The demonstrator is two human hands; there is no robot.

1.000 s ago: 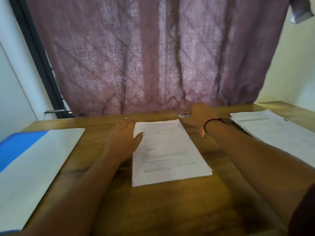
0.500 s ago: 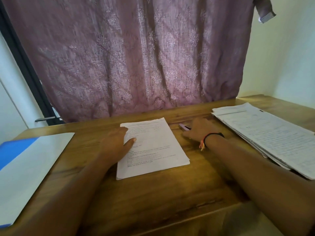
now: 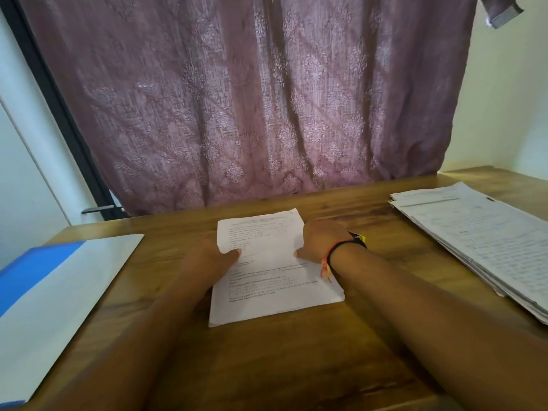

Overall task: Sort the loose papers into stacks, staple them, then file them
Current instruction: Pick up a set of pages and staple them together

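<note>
Since only the head view is on offer, everything hangs on it. The small stack of white printed sheets (image 3: 275,280) lies at centre frame on the brown wooden table (image 3: 296,366). Its long axis runs from the lower frame up toward the mauve patterned curtain (image 3: 252,114), leaning slightly right.

The left hand (image 3: 212,258) is at the stack's left long edge, in its upper half. Its thumb is on top and the paper edge curls up over the hidden fingers, so it looks to pinch that edge. The right hand (image 3: 321,238) sits opposite at the right long edge, fingers curled, thumb tip pressing the top sheet. Whether those fingers reach under the paper I cannot tell. A small black-and-yellow object (image 3: 359,237) shows just beyond the right wrist, and I cannot make out what it is.

Both upper corners lie just beyond the hands, toward the curtain, so I judge a staple there needs only a short reach.

The blue-and-white flat folder (image 3: 53,292) sits at the left edge of the frame, well apart from the stack and nearer the left hand. The thick loose pile of handwritten papers (image 3: 474,241) lies at right, nearer the right hand.
</note>
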